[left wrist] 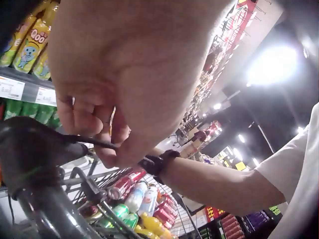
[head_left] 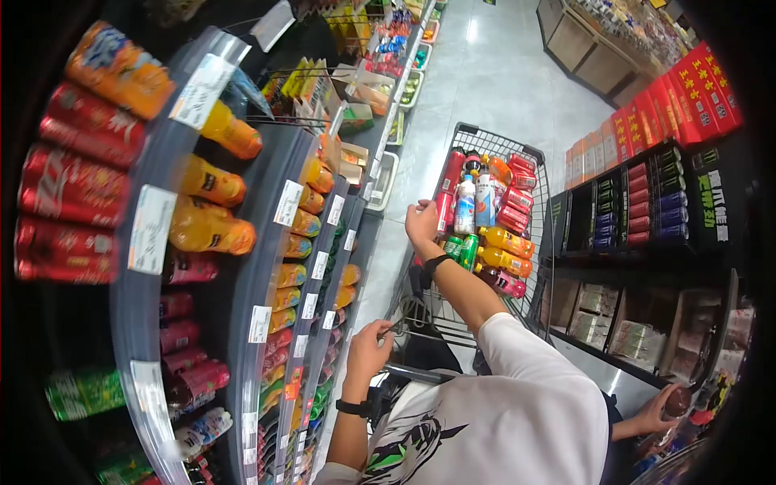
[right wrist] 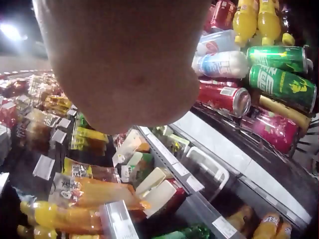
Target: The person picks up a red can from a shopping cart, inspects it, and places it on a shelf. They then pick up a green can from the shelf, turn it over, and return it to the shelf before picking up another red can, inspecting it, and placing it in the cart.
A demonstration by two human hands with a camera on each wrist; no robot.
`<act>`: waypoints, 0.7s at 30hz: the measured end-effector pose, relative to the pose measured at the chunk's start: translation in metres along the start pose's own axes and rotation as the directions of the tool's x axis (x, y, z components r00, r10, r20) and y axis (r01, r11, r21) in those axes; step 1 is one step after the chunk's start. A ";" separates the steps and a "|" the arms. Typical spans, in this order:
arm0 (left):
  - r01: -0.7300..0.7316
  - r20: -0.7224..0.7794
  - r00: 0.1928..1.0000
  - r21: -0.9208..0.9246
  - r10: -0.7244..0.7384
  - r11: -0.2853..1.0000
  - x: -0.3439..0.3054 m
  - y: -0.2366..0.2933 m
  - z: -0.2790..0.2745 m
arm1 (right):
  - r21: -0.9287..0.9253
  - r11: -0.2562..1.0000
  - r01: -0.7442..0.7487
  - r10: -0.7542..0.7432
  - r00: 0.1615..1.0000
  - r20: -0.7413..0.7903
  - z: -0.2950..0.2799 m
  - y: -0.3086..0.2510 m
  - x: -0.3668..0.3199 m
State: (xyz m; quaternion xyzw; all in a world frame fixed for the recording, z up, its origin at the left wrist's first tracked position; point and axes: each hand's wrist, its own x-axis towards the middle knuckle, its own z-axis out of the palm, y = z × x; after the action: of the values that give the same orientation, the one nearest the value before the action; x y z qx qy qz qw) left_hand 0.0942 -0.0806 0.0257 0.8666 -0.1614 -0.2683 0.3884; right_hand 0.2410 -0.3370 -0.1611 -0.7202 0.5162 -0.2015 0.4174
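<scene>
In the head view the left hand point(head_left: 370, 349) is beside the shopping cart's handle point(head_left: 416, 373). The left wrist view shows its thumb and fingers pinching a thin black cord-like piece point(left wrist: 89, 141) by the dark handle bracket. My right hand point(head_left: 422, 222) hovers at the cart's left side, fingers loosely curled, nothing visible in them; the wrist hides them in the right wrist view. Close beside it, the cart basket point(head_left: 543, 174) carries red cans point(head_left: 512, 218), green cans point(head_left: 461, 249), a white-and-blue bottle point(head_left: 465, 208) and orange drink bottles point(head_left: 505, 251).
Drink shelves point(head_left: 234, 323) with price tags line the left. Red cartons point(head_left: 695, 97) and a black can rack point(head_left: 638, 198) stand on the right. Pale floor point(head_left: 453, 73) runs ahead. Another person's hand point(head_left: 647, 418) holds a brown round-topped item point(head_left: 677, 402) at lower right.
</scene>
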 end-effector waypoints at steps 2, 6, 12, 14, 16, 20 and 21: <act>0.063 0.032 0.997 0.027 -0.064 0.998 0.003 0.003 0.006 | 0.064 0.997 -0.033 0.033 0.999 0.004 0.003 0.004 0.019; 0.069 -0.018 0.997 0.015 -0.068 0.998 0.009 -0.011 0.012 | 0.057 0.994 -0.092 0.096 0.991 -0.089 -0.003 0.038 0.048; 0.142 0.001 0.990 -0.079 -0.142 0.987 0.010 -0.003 0.022 | -0.208 0.942 -0.264 0.268 0.963 -0.012 -0.011 0.104 0.051; 0.157 0.007 0.988 -0.073 -0.157 0.985 0.011 -0.006 0.023 | -0.238 0.943 -0.234 0.246 0.969 0.023 -0.008 0.103 0.048; 0.158 0.017 0.987 -0.097 -0.157 0.983 0.011 -0.008 0.024 | -0.262 0.944 -0.201 0.224 0.973 0.062 -0.011 0.103 0.045; 0.135 0.016 0.991 -0.105 -0.134 0.985 0.010 -0.003 0.022 | -0.387 0.899 -0.205 0.281 0.948 0.152 -0.013 0.095 0.044; 0.106 0.013 0.994 -0.076 -0.106 0.991 0.008 -0.005 0.024 | -0.379 0.904 -0.199 0.275 0.949 0.156 -0.011 0.101 0.045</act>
State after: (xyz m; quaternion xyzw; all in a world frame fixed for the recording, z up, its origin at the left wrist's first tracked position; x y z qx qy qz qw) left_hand 0.0869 -0.0948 0.0057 0.8572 -0.1065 -0.2984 0.4059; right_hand 0.1924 -0.3943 -0.2425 -0.7326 0.5822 0.0240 0.3519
